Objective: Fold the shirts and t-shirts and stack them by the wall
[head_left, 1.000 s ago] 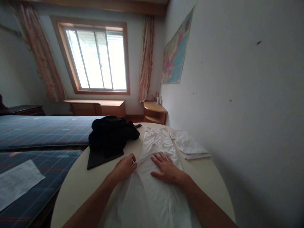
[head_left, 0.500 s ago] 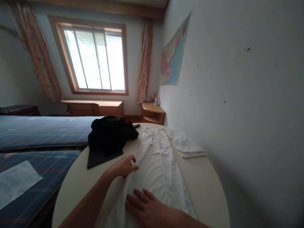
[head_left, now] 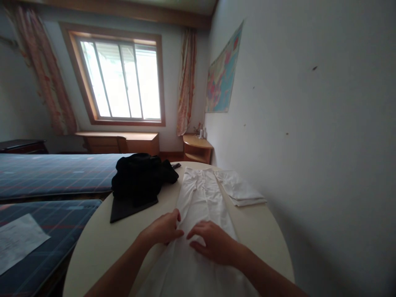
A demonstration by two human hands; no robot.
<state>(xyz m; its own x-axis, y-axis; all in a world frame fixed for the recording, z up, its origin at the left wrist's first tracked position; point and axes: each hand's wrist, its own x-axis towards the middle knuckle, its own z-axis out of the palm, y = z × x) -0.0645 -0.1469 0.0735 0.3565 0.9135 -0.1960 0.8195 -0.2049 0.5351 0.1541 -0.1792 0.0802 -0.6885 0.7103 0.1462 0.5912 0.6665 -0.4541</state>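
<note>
A long white garment (head_left: 202,198) lies stretched along a round cream table (head_left: 99,243), folded narrow. My left hand (head_left: 162,229) rests at the garment's left edge with its fingers curled and pinching the cloth. My right hand (head_left: 213,243) sits just beside it on top of the garment, fingers bent and pressing down on the fabric. The two hands nearly touch near the middle of the cloth.
A heap of black clothing (head_left: 137,179) sits on the table's far left. A folded white cloth (head_left: 243,192) lies at the far right by the wall (head_left: 309,123). Two beds with blue plaid covers (head_left: 46,173) stand left, one bearing a paper sheet (head_left: 18,241).
My right hand drew back toward me, then came forward again onto the garment beside my left hand. The left side of the garment has been folded over, leaving the cloth narrower.
</note>
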